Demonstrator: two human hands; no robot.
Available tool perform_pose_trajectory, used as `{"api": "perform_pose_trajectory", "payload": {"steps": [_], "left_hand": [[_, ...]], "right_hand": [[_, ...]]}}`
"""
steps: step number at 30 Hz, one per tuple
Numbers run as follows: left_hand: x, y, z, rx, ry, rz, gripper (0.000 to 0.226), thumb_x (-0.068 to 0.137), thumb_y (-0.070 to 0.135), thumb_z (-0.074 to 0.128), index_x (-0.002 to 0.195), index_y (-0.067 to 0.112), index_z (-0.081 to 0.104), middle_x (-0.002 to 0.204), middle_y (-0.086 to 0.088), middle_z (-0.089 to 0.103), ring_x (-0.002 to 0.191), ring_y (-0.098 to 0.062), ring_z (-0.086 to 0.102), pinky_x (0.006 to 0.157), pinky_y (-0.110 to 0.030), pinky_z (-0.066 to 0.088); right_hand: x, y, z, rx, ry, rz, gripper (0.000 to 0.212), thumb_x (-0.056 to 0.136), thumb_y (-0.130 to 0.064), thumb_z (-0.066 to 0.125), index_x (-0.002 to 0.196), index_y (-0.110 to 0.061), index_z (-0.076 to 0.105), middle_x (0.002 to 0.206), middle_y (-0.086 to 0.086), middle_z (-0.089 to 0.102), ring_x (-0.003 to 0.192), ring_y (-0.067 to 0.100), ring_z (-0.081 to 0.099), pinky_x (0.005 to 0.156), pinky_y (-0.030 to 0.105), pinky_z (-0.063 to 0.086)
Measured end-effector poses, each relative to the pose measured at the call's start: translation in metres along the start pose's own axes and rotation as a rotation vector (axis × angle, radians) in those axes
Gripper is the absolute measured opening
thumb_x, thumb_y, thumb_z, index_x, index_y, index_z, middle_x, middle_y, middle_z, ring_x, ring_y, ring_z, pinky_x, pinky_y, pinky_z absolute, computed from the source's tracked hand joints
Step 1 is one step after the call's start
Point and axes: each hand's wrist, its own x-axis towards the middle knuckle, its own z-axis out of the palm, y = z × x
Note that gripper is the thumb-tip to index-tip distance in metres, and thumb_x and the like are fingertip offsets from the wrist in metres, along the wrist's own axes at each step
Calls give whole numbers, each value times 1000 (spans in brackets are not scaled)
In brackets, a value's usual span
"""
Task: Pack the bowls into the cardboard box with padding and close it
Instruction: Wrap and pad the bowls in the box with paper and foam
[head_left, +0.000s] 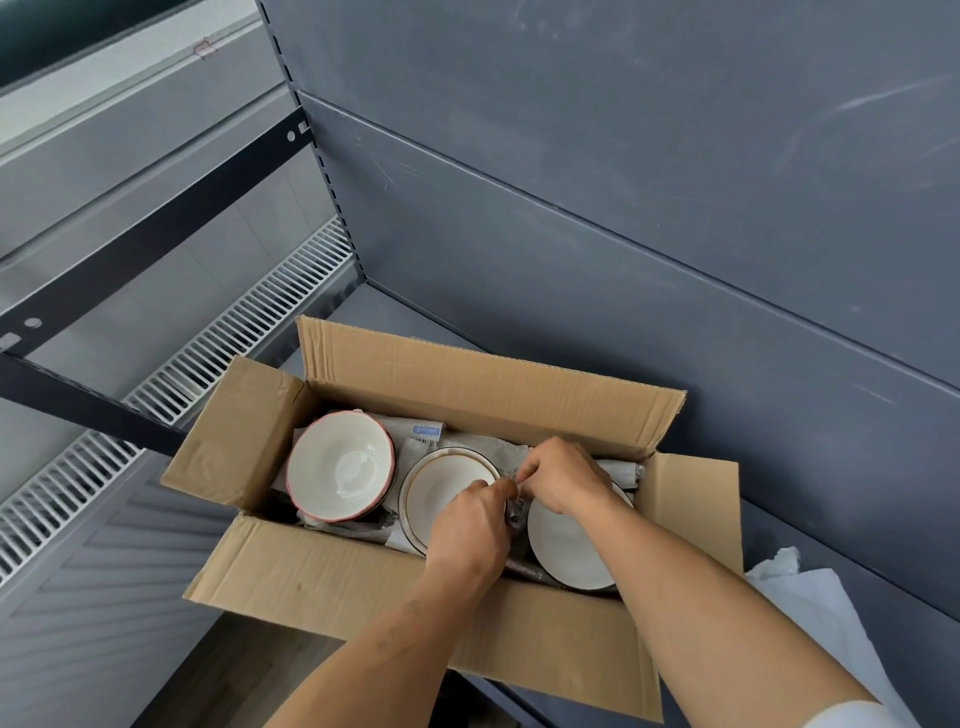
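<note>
An open cardboard box (322, 577) stands on a grey shelf with all flaps up. Inside, on crumpled newspaper padding (470, 441), sit three white bowls: a red-rimmed bowl (337, 465) at the left, a gold-rimmed bowl (441, 483) in the middle, and a dark-rimmed bowl (566, 551) at the right. My left hand (470, 525) and my right hand (563, 478) meet between the middle and right bowls. Both pinch a wad of newspaper (514, 512) wedged between those bowls. My arms hide part of the two bowls.
The grey metal back panel (623, 234) rises right behind the box. White paper sheets (810, 603) lie on the shelf at the right. A white grille (249, 332) and a dark shelf bracket (130, 254) are at the left, below the shelf edge.
</note>
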Motion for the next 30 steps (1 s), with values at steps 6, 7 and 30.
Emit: {"api": "perform_pose_trajectory", "payload": {"steps": [6,7,30], "left_hand": [[-1,-1,1,-60,-1,-11,39,85,19,63,123,29,58,101,-4,63,91,-26,62,72,-36,50],[-1,-1,1,-59,0,-10,38,85,18,63,122,28,58,100,-4,63,91,-26,62,71,-35,49],[-1,17,-5,448,-177,11,33,97,19,45,126,23,60,119,-4,53,109,-25,54,74,-34,41]], "right_hand": [[5,-7,-6,-174,-160,-68,30,76,-20,58,87,-40,77,93,-15,74,88,18,66,78,31,56],[8,-6,-5,-197,-189,-60,32,73,-22,54,88,-39,77,92,-13,74,86,19,66,78,32,56],[-31,25,-3,193,104,-142,29,97,-14,54,120,-23,68,121,7,67,103,23,65,84,32,53]]}}
